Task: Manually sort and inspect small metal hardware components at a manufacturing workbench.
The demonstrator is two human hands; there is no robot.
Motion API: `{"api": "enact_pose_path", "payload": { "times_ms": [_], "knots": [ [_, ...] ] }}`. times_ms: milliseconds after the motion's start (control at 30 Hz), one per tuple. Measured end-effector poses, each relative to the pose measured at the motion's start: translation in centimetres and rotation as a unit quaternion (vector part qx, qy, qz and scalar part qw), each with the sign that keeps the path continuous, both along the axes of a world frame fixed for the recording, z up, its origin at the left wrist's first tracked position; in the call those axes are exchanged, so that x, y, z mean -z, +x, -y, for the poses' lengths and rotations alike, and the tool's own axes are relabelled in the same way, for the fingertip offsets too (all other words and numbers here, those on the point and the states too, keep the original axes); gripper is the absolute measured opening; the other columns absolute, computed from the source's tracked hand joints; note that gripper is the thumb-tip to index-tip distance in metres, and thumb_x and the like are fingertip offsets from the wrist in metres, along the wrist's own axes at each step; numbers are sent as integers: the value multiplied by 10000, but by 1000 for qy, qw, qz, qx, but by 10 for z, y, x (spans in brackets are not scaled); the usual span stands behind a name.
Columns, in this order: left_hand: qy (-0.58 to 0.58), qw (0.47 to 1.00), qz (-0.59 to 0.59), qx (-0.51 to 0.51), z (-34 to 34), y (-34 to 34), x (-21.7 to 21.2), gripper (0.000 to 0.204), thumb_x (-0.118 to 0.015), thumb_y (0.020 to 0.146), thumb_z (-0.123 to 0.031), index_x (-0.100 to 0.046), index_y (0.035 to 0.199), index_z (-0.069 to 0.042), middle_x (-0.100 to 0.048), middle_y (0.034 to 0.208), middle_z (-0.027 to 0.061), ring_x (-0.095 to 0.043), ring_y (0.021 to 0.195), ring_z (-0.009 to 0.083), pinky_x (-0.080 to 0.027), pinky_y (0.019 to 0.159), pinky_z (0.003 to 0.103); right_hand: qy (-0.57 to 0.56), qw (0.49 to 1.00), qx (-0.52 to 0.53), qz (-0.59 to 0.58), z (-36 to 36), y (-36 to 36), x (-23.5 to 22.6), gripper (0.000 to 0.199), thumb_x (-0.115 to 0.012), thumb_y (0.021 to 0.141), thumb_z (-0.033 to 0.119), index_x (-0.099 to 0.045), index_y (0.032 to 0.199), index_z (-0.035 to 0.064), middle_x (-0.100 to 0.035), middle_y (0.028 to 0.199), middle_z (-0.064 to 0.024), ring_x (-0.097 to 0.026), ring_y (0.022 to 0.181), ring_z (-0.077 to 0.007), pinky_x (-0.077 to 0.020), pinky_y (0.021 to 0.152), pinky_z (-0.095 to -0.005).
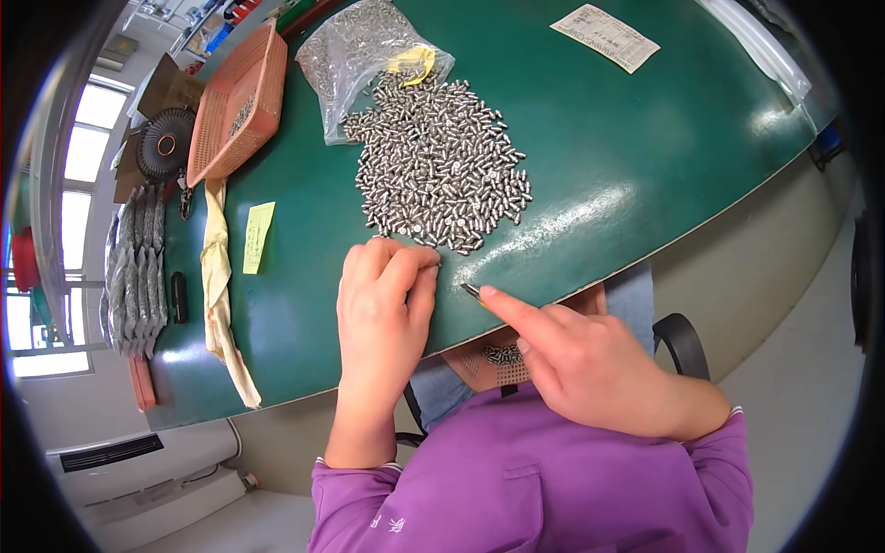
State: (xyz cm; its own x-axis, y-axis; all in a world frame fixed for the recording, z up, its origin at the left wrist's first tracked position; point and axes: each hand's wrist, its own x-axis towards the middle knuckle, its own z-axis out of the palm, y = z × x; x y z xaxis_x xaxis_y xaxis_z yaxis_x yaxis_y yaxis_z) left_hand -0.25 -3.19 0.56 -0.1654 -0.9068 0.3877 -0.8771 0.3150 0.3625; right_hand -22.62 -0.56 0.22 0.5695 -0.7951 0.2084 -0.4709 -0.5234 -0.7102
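Note:
A broad pile of small silvery metal pins [442,166] covers the middle of the green table [627,147]. At the pile's near edge is my left hand [383,300], thumb and fingers pinched together. Whatever sits in that pinch is too small to make out. My right hand [590,364] is at the table's front edge, index finger stretched along a thin dark tool [473,291] with a yellowish part. The tool's tip points toward my left hand, a short gap away. Most of the tool is hidden under my fingers.
A clear plastic bag [355,46] of metal parts lies open behind the pile. Left stand a pink basket [267,92], a yellow slip [258,238], a cream cloth [217,276] and stacked silvery packets [136,267]. A paper label [604,37] lies far right. Below the edge, a basket [475,364] holds parts.

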Motion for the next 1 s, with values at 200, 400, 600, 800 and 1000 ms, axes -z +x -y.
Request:
{"api": "enact_pose_path", "payload": {
  "times_ms": [200, 400, 600, 800, 1000],
  "knots": [
    [75, 996, -36, 15, -14, -4, -7, 125, -732, 783, 25, -652, 858, -35, -610, 835, 82, -582, 810, 276, -483, 727, 388, 0, 999, 7, -35, 0, 2, 1, 606, -639, 875, 93, -513, 1465, 34, -609, 786, -114, -639, 585, -257, -557, 545, -365],
    [101, 991, -83, 8, -18, -8, -3, 136, -717, 776, 56, -613, 824, -16, -604, 802, 79, -578, 767, 242, -480, 684, 356, -33, 999, 12, -31, -5, 7, 6, 596, -674, 932, 218, -509, 1478, 45, -578, 771, -94, -632, 561, -245, -535, 511, -360],
    [97, 993, -74, 0, -18, -10, -2, 138, -712, 778, 62, -602, 809, -14, -593, 784, 80, -577, 741, 237, -477, 655, 349, -51, 998, 20, -32, -7, 8, 10, 565, -660, 964, 243, -515, 1476, 54, -570, 770, -89, -621, 531, -236, -518, 479, -362],
    [97, 992, -83, -8, -18, -11, -2, 169, -733, 768, 4, -576, 789, -57, -567, 748, 67, -557, 731, 274, -459, 656, 399, -46, 998, 13, -41, -9, 8, 14, 590, -670, 935, 196, -507, 1487, 65, -552, 792, -90, -623, 536, -230, -515, 471, -365],
    [100, 992, -81, -9, -18, -11, -2, 170, -727, 773, 14, -572, 783, -55, -568, 750, 69, -555, 730, 280, -456, 653, 403, -42, 998, 13, -45, -9, 7, 9, 625, -662, 911, 143, -482, 1505, 65, -551, 825, -93, -621, 543, -231, -515, 469, -367]
  ]
}}
